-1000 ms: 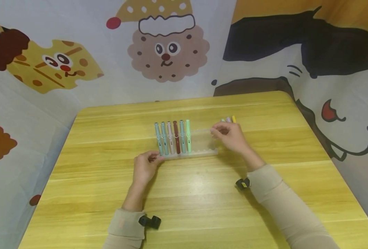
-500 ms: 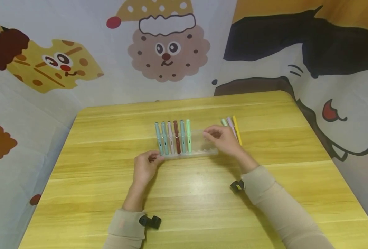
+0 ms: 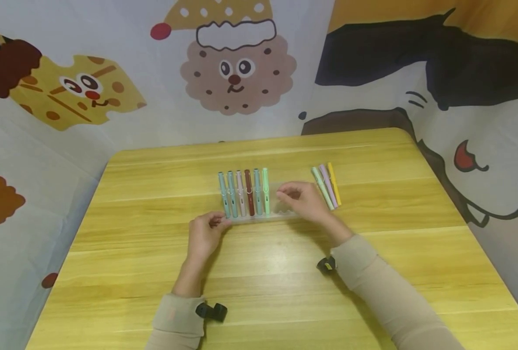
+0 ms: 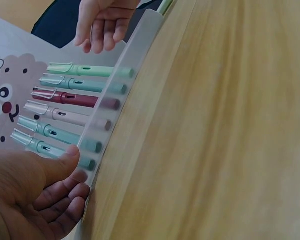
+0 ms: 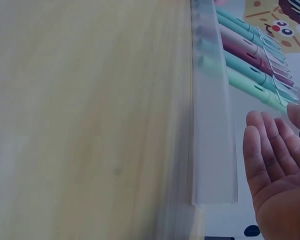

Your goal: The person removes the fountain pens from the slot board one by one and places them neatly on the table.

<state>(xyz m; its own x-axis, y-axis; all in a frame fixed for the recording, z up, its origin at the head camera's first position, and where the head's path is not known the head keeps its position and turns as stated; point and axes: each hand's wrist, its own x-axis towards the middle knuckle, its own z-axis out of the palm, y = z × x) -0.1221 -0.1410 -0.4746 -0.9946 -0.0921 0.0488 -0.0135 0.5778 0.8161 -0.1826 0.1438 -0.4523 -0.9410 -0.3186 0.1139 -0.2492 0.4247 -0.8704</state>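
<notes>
A clear pen stand (image 3: 280, 215) sits on the table with several capped pens leaning side by side in its left half. From the left they run teal, teal, pale pink (image 3: 241, 193), dark red (image 3: 249, 192), teal and light green (image 3: 266, 191). My left hand (image 3: 204, 236) holds the stand's left end, its thumb (image 4: 65, 162) against the front lip in the left wrist view. Over the stand's right half, my right hand (image 3: 306, 200) is loosely bent with nothing in it. Its fingertips are just right of the light green pen.
To the right of the stand lie three more pens: pale green (image 3: 323, 187), lilac (image 3: 328, 185) and yellow (image 3: 334, 184). The wooden table (image 3: 259, 282) ends at a cartoon-printed cloth (image 3: 153, 124) behind it.
My right hand has moved left along the stand, from its right end toward the light green pen, uncovering the three pens on the right. My left hand stays in place.
</notes>
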